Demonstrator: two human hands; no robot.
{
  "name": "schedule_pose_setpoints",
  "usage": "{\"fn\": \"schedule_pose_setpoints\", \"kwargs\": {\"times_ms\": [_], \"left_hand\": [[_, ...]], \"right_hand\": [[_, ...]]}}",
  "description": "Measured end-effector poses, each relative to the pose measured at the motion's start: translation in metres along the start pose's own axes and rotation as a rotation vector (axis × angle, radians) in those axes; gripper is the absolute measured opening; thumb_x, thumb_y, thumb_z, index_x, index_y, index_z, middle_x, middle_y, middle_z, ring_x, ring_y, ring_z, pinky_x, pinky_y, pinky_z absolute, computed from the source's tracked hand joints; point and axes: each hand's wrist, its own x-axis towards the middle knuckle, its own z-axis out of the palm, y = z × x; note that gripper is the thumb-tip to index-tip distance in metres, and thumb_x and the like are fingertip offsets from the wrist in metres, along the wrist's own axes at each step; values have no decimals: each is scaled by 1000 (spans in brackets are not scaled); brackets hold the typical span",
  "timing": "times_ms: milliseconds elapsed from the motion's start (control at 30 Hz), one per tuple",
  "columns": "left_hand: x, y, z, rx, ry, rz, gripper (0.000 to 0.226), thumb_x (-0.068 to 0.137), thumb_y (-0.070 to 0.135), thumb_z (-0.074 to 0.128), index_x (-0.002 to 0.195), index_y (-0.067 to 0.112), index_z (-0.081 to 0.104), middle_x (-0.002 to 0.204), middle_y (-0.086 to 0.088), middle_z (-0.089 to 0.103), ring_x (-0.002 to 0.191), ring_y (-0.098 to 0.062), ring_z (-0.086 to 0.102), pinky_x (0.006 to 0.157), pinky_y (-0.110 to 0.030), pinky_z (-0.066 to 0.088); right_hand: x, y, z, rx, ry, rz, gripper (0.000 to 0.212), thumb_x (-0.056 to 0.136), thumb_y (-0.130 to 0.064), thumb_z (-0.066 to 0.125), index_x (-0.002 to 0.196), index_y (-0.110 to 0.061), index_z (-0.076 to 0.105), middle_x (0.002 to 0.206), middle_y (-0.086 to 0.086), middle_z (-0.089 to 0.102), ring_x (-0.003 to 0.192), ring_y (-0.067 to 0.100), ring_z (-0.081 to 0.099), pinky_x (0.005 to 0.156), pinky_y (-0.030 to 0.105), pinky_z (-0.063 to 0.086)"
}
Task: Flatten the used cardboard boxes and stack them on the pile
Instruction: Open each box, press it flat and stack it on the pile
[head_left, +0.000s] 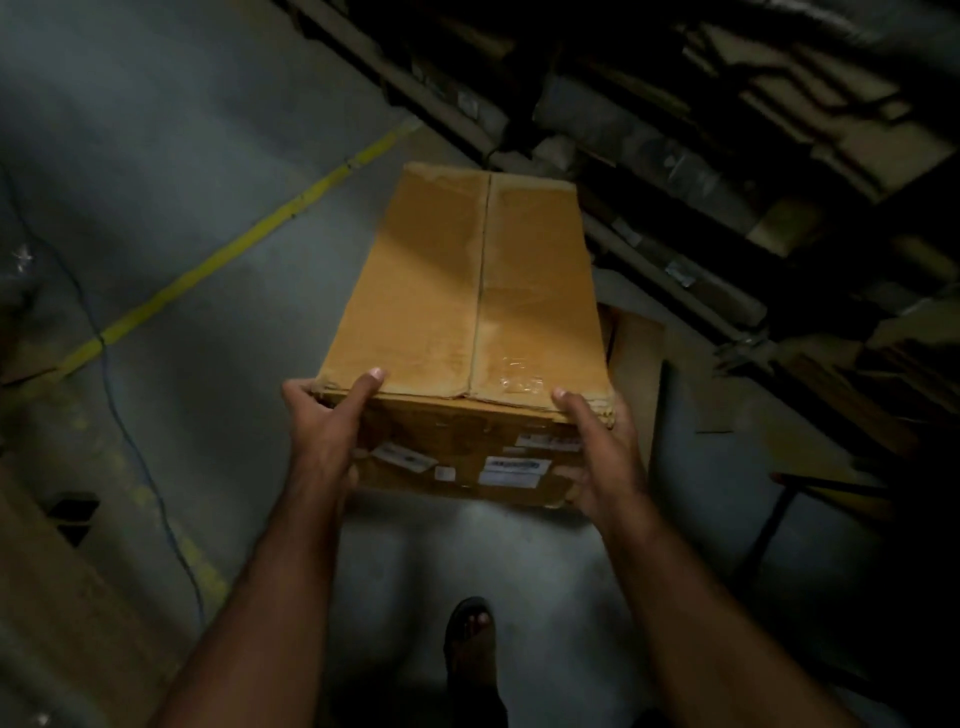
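Note:
A closed brown cardboard box (467, 291) with a taped centre seam and white labels on its near face is held up in front of me above the floor. My left hand (324, 426) grips its near left corner, thumb on the top face and fingers down the side. My right hand (597, 452) grips the near right corner, thumb at the top edge and fingers curled under the near face. Dim flattened cardboard sheets (831, 130) are heaped at the upper right.
Grey concrete floor (156, 182) with a yellow painted line (249, 244) and a thin blue cable (135, 441). Another cardboard piece (636, 374) stands behind the box. A cardboard panel (67, 597) lies at the lower left. My sandalled foot (470, 639) is below.

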Motion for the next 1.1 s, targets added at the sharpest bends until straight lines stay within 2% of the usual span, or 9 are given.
{"fn": "schedule_pose_setpoints", "kwargs": {"times_ms": [233, 300, 367, 500, 600, 733, 833, 967, 1100], "left_hand": [[-120, 86, -37, -4, 54, 63, 67, 68, 42, 90, 108, 24, 38, 106, -3, 59, 88, -21, 62, 70, -56, 57], [-157, 107, -47, 6, 49, 95, 70, 64, 46, 91, 106, 25, 38, 100, -1, 58, 87, -22, 61, 70, -54, 57], [-191, 124, -55, 2, 37, 126, 70, 65, 46, 90, 106, 24, 38, 100, -3, 57, 85, -24, 61, 66, -52, 56], [-261, 153, -57, -36, -17, 173, 67, 71, 39, 90, 111, 23, 39, 109, -9, 61, 84, -23, 63, 64, -62, 57], [-323, 166, -50, -76, -60, 224, 66, 73, 35, 89, 112, 22, 38, 106, -8, 58, 78, -20, 60, 64, -53, 57], [-415, 164, -34, -128, -148, 284, 65, 76, 29, 88, 118, 20, 38, 107, -5, 55, 84, -19, 60, 70, -51, 57], [-497, 144, -14, -155, -237, 338, 65, 77, 29, 87, 120, 21, 39, 112, -7, 53, 92, -21, 60, 67, -45, 57], [-611, 98, 19, -144, -339, 409, 66, 77, 32, 87, 121, 21, 39, 112, -5, 53, 91, -19, 60, 59, -40, 54], [-708, 48, 57, -96, -487, 412, 72, 75, 35, 88, 127, 25, 39, 118, -5, 53, 98, -23, 60, 69, -51, 59]], "right_hand": [[-120, -73, -42, -50, -39, -62, 48, 84, -42, 79, 124, -47, 54, 116, -3, 68, 103, 23, 68, 80, 53, 59], [-154, -88, -59, -47, -29, -113, 52, 85, -42, 78, 131, -43, 54, 113, -5, 67, 99, 18, 67, 70, 44, 56], [-183, -100, -75, -39, -35, -152, 58, 85, -42, 78, 137, -42, 52, 114, -5, 67, 98, 16, 66, 67, 41, 53], [-237, -116, -117, 15, -17, -225, 64, 82, -46, 79, 139, -45, 50, 120, -5, 65, 102, 17, 64, 77, 50, 56], [-279, -126, -166, 63, 13, -288, 68, 82, -46, 79, 142, -46, 47, 117, -7, 62, 102, 17, 63, 85, 55, 56], [-330, -130, -245, 122, 28, -381, 64, 83, -44, 78, 140, -44, 48, 116, -4, 65, 102, 19, 65, 89, 59, 55], [-371, -124, -326, 159, 61, -482, 61, 80, -47, 79, 134, -47, 52, 118, -2, 68, 104, 21, 68, 86, 57, 57], [-423, -103, -448, 194, 141, -542, 58, 81, -45, 79, 133, -46, 53, 116, -3, 69, 103, 20, 67, 85, 56, 57], [-474, -72, -566, 280, 260, -550, 55, 83, -40, 78, 133, -43, 54, 113, -1, 69, 101, 20, 66, 84, 53, 56]]}}
